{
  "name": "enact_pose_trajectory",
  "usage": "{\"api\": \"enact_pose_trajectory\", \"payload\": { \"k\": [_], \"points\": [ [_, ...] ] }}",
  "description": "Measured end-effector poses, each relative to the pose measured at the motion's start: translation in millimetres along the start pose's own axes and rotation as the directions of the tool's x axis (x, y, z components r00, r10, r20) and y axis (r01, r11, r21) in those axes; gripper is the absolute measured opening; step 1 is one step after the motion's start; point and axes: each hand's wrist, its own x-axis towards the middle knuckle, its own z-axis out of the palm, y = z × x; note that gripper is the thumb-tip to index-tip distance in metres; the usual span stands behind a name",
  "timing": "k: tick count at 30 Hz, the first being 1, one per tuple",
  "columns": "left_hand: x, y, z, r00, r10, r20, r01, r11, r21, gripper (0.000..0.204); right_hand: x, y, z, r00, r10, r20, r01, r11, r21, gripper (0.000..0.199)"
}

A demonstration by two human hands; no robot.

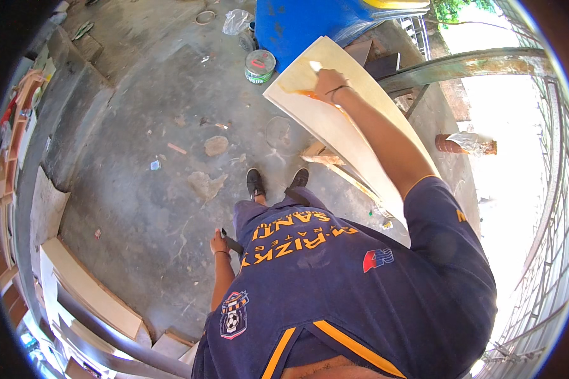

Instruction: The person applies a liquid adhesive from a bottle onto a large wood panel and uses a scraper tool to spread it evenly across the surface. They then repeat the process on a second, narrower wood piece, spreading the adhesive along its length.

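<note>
Clearly, the right hand [327,83] is pressed on the pale curved board [341,126] in the upper middle of the frame, its fingers closed around something small, probably a brush or cloth, which cannot be seen well; an orange smear [310,95] lies just beside it on the board. The left hand [219,242], at the lower middle beside the thigh, is closed on a dark handle [231,241].

As a judgement, the board leans on thin wood strips [325,158] and could slide or bend if the hand pushes too hard. The wet orange stuff could also drip toward the shoes [275,181] on the concrete floor [152,126].

Counted: one board, two hands, two black shoes, one round tin [260,66] near the blue barrel [310,25], one barrel, and several flat panels [88,290] stacked at the lower left.
</note>
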Motion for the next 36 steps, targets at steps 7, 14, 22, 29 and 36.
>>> {"api": "enact_pose_trajectory", "payload": {
  "k": [7,14,22,29,36],
  "points": [
    [-7.6,28.2,19.4,0.998,0.063,-0.010,-0.058,0.963,0.263,0.048,-38.6,-109.7,-17.2,0.933,-0.329,0.146,0.330,0.944,0.016,0.023],
    [-5.4,34.0,17.7,0.989,0.140,-0.047,-0.113,0.924,0.366,0.046,-95.0,-24.4,-79.3,0.979,-0.172,-0.113,0.190,0.966,0.175,0.031],
    [5.9,30.4,15.8,0.996,0.090,-0.018,-0.078,0.937,0.340,0.046,-143.2,-9.1,-10.0,0.984,-0.154,0.090,0.158,0.987,-0.038,0.037],
    [8.9,43.2,21.7,0.995,0.095,0.014,-0.093,0.927,0.364,0.046,-63.2,90.6,-4.0,0.998,0.057,-0.022,-0.056,0.998,0.026,0.038],
    [8.9,37.8,21.6,0.995,0.094,0.033,-0.099,0.909,0.405,0.046,-123.0,-45.8,-14.3,0.917,-0.341,0.209,0.355,0.934,-0.034,0.044]
  ]
}}
